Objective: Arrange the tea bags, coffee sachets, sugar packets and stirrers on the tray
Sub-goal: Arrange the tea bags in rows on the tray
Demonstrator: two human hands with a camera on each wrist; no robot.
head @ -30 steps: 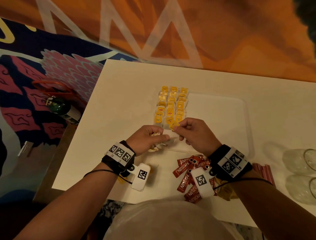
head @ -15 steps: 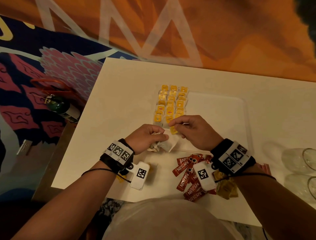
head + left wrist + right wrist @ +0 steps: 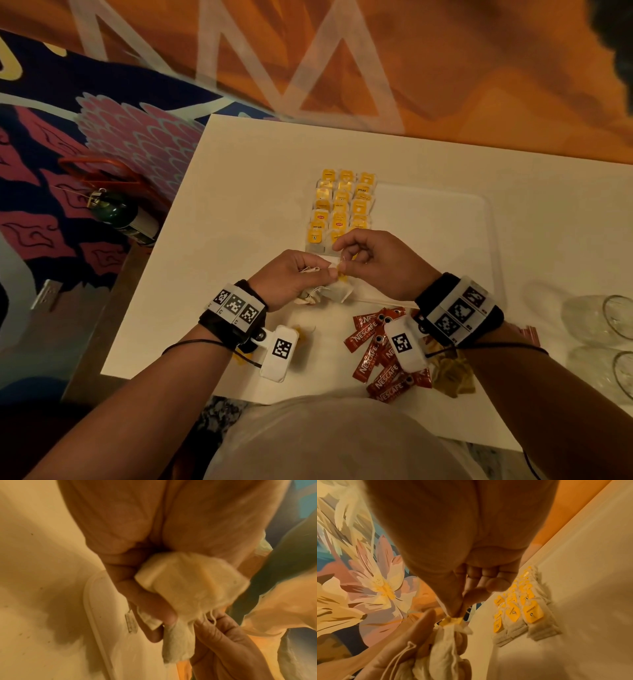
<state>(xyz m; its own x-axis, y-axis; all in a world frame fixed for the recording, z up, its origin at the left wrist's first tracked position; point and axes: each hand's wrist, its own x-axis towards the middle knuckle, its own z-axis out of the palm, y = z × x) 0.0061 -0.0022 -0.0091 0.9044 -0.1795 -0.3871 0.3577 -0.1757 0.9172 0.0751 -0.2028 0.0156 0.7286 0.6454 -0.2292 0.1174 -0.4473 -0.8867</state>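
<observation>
My left hand [image 3: 298, 277] grips a small bunch of pale tea bags [image 3: 187, 586] with loose strings, just above the near-left corner of the white tray [image 3: 445, 219]. My right hand [image 3: 373, 260] pinches the yellow tag [image 3: 452, 620] of one bag in that bunch between thumb and forefinger. Three rows of tea bags with yellow tags [image 3: 342, 209] lie at the tray's left end, just beyond both hands. Red coffee sachets [image 3: 373, 349] lie in a loose pile under my right wrist. Yellowish packets [image 3: 452, 377] sit beside them.
Two clear glasses [image 3: 613, 322] stand at the table's right edge. A dark green bottle [image 3: 123, 216] lies off the table to the left. The white table [image 3: 239, 178] ends close to my body. A thin stirrer [image 3: 380, 301] lies along the tray's near rim.
My right hand drew back from the laid rows toward the left hand and now pinches a tag in the bunch. The left hand stayed in place with its tea bags.
</observation>
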